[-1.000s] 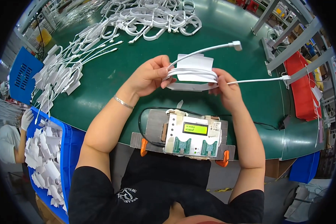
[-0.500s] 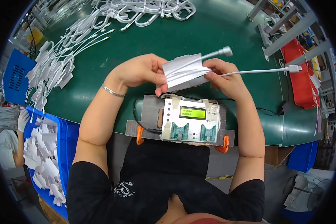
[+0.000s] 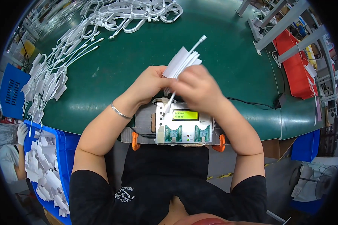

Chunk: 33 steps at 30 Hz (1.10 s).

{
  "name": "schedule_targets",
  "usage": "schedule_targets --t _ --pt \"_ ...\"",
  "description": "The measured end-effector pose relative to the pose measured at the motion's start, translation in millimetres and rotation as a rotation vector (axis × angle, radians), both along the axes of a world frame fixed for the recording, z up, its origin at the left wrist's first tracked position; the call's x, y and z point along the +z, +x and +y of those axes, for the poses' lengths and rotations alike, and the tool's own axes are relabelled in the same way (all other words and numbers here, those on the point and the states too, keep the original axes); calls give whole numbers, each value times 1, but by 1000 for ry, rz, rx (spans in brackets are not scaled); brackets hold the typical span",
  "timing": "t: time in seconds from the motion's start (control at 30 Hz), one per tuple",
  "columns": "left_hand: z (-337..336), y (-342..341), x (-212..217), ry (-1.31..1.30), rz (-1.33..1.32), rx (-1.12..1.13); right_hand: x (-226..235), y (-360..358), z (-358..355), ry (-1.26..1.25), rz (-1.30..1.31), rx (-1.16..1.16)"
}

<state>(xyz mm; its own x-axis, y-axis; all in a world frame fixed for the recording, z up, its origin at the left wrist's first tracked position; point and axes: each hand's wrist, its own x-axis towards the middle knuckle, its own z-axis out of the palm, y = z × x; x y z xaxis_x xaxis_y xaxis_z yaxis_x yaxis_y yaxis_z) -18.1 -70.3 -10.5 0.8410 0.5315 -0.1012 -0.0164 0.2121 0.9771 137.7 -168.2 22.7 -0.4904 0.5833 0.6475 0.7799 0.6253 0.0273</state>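
Observation:
Above the near edge of the green table, my left hand (image 3: 152, 84) is closed on a white paper sleeve (image 3: 176, 62) with a white cable (image 3: 196, 45) wound round it. One plug of the cable points up and away; the other end hangs down below my hands. My right hand (image 3: 197, 88), slightly blurred, crosses in front of the bundle with its fingers curled in on the cable, hiding part of it. Just below is a white test box (image 3: 187, 127) with a lit yellow-green display (image 3: 184, 115) and two green circuit boards, mounted on a grey board.
Orange clamps (image 3: 135, 141) flank the box. White cables (image 3: 131, 15) are heaped at the back and left of the table (image 3: 120, 48). At left, a blue bin (image 3: 65, 150) holds white paper pieces; a co-worker's gloved hand (image 3: 22, 133) is beyond. A red bin (image 3: 293, 71) stands right.
My right hand has swung left over the bundle, bringing the long plug end from the right to below my hands. The bundle has turned more upright. My view has shifted slightly.

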Motion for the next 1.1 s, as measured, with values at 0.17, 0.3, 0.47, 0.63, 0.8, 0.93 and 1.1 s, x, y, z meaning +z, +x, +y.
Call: schedule_targets --t 0.17,0.3,0.47,0.63,0.8,0.93,1.1 --pt "-3 -2 13 -441 -136 62 -12 -13 7 -19 -88 92" --pt "24 -12 8 -162 -31 -89 -7 -12 9 -10 214 129" --pt "43 -28 17 -156 226 -234 -20 21 22 -70 215 -18" --pt "32 -31 29 -59 186 -272 -24 24 20 -215 234 -28" --pt "29 -23 24 9 288 -115 -21 25 21 -107 214 -18" --pt "27 -19 20 90 386 -46 -19 20 15 -700 831 -41" --pt "25 -15 14 787 111 86 -27 32 22 -623 776 -104"
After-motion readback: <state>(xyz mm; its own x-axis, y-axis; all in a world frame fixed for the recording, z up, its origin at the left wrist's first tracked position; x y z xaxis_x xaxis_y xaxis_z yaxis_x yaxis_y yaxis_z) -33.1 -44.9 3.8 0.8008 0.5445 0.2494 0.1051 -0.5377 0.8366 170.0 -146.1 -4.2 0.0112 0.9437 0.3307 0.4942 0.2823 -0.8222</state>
